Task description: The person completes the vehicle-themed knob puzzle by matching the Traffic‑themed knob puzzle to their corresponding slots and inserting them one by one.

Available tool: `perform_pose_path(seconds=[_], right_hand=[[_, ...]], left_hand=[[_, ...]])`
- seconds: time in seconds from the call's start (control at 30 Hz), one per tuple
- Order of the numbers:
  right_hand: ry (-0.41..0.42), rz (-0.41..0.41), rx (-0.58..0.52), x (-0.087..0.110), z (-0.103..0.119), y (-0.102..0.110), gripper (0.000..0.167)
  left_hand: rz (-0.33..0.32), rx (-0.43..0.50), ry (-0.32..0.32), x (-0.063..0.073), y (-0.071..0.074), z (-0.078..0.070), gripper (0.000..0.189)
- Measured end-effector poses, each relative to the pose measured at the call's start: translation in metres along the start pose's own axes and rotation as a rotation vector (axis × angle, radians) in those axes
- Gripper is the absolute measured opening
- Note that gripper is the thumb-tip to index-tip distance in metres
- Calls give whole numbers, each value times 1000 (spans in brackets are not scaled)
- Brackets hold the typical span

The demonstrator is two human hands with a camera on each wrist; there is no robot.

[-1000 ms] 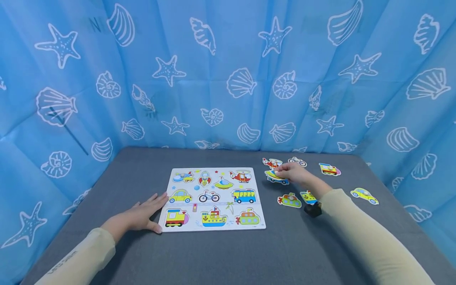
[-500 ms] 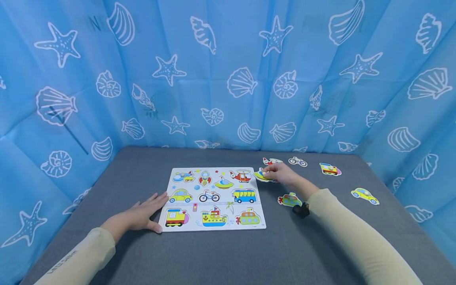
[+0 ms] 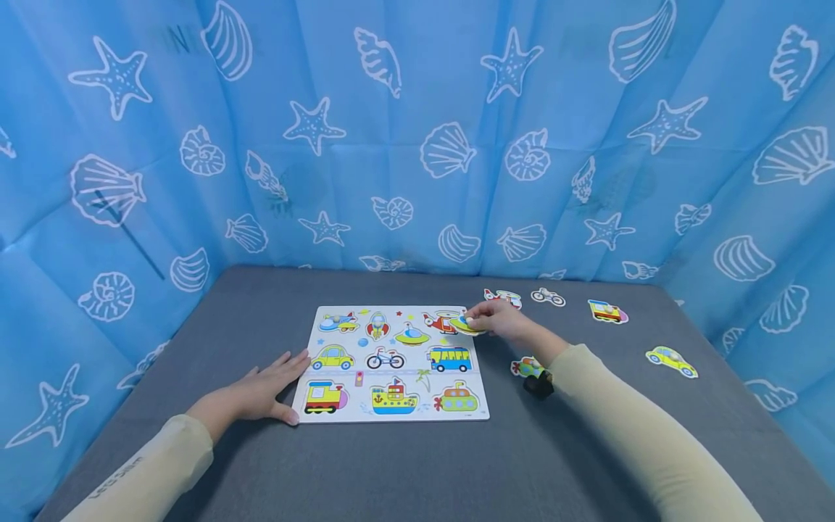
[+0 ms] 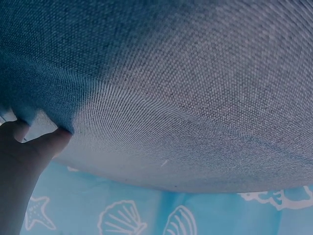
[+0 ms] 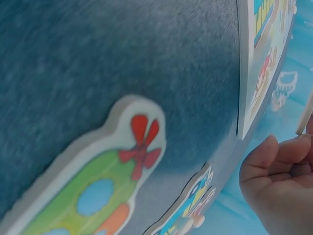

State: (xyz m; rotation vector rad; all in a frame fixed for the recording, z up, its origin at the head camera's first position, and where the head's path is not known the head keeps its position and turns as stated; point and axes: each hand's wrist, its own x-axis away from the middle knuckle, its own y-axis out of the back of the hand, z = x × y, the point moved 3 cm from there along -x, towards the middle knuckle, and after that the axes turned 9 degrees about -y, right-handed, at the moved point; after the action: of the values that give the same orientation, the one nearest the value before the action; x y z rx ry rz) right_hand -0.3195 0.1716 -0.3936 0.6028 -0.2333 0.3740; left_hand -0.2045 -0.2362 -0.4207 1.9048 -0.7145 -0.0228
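Observation:
A white puzzle board (image 3: 415,359) with vehicle pictures lies on the grey table. My left hand (image 3: 264,388) rests with fingers spread at its left edge, thumb by the lower left corner. My right hand (image 3: 504,321) pinches the knob of a yellow-green flying saucer puzzle piece (image 3: 466,328), held over the board's upper right corner, overlapping the helicopter picture. In the right wrist view my curled fingers (image 5: 288,154) show, with only a sliver of the piece at the frame's edge. The airplane piece (image 3: 338,323) and rocket piece (image 3: 377,326) sit in the board's top row.
Right of the board lie loose knobbed pieces: helicopter (image 3: 502,298), bicycle (image 3: 548,296), train (image 3: 608,311), car (image 3: 672,361) and submarine (image 5: 88,191). A blue-yellow bus piece (image 5: 186,210) shows beyond the submarine. Blue shell-print curtains (image 3: 417,181) surround the table.
My right hand has carried the saucer piece leftward from above the loose pieces to over the board's upper right corner. My left hand has stayed at the board's left edge.

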Motion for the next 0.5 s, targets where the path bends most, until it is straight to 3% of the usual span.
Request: perform_pose_path(seconds=[0.5], right_hand=[[-11,38,-1,-6,15,-21,24]], left_hand=[[-5,-9,9,1,1,-3,109]])
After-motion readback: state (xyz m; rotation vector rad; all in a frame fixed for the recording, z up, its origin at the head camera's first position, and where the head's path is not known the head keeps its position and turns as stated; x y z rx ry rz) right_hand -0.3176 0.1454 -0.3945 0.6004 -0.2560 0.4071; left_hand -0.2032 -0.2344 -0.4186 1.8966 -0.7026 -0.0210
